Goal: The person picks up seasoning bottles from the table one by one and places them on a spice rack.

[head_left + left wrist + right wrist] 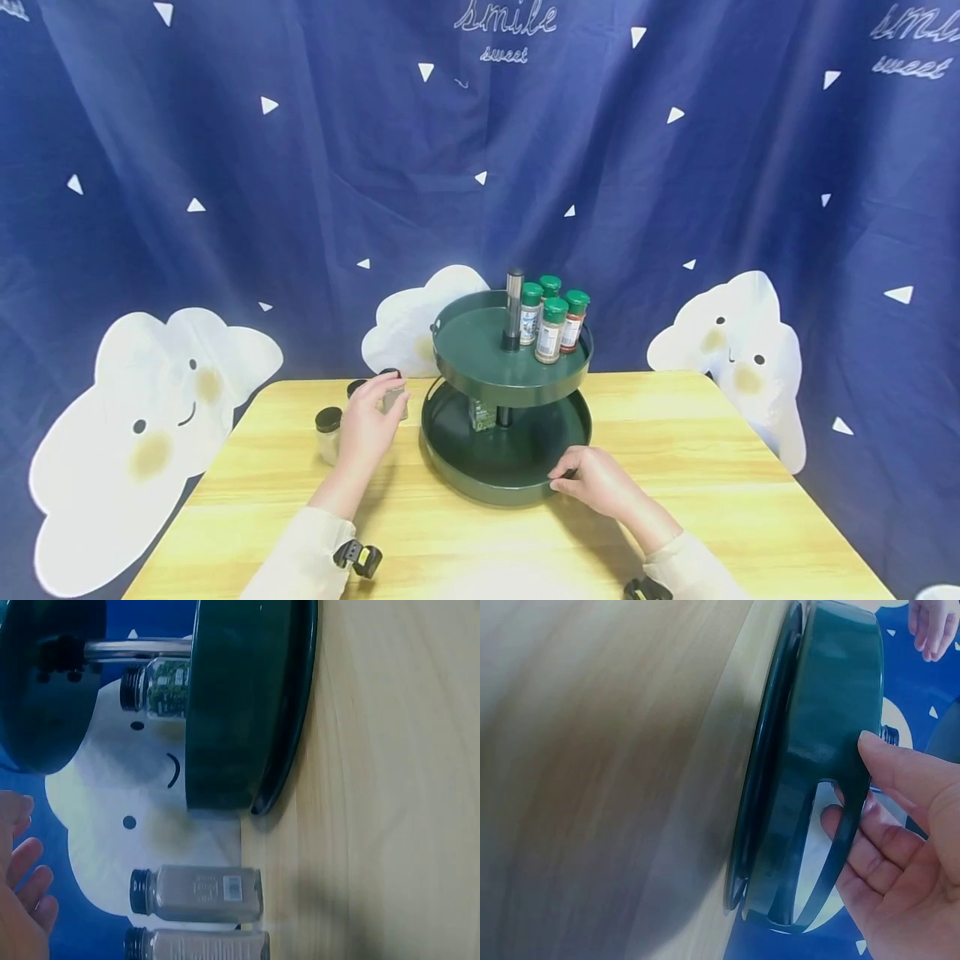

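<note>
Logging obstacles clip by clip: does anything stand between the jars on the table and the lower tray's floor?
Yes: the raised wall of the lower tray stands between the jars and that floor, and the upper tray overhangs it.

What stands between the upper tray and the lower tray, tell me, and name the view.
A post and one visible jar with a dark lid, standing in the lower tray beneath the upper tray; the left wrist view shows this.

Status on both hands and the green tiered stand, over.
Left hand open, by black-capped jars. Right hand gripping lower tray edge. Upper tray overhangs it.
</note>
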Tool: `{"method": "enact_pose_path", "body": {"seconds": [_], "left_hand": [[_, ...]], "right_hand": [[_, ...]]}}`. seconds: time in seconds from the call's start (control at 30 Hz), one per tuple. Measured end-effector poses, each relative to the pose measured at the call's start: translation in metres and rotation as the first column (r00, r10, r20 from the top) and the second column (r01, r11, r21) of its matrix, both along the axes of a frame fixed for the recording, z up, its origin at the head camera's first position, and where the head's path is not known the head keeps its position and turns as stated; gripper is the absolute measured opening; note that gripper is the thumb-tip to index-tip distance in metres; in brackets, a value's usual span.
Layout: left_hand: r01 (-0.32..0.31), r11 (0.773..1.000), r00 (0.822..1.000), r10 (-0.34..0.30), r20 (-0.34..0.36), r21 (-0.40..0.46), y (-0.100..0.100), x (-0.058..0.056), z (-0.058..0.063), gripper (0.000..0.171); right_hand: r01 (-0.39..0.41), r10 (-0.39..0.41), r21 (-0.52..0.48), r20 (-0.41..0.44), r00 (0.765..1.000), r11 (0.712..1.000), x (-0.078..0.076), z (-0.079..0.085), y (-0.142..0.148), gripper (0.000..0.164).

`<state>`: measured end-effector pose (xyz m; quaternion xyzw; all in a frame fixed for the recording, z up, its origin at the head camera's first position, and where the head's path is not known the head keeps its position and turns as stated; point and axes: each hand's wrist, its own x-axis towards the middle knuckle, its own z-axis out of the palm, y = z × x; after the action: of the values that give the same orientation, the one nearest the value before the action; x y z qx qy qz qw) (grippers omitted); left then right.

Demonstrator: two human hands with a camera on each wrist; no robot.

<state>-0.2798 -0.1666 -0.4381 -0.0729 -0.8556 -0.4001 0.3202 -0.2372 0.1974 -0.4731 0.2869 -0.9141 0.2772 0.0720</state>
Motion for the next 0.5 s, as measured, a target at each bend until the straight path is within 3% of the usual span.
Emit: {"method": "enact_pose_path", "body": {"seconds": [0.23, 0.5], "left_hand": [[-0.055, 0.998, 0.997, 0.056, -0.048, 0.02, -0.012, 0.001, 0.001, 0.022], [-0.085, 0.995, 0.996, 0.086, -0.024, 0.049, -0.028, 0.002, 0.002, 0.021]], "right_hand": [[0.0, 0.0, 0.002, -0.005, 1.0, 1.0, 0.001, 0.001, 0.001, 0.004], [-0.009, 0.009, -0.008, 0.007, 1.0, 1.0, 0.002, 0.001, 0.0, 0.005]]}}
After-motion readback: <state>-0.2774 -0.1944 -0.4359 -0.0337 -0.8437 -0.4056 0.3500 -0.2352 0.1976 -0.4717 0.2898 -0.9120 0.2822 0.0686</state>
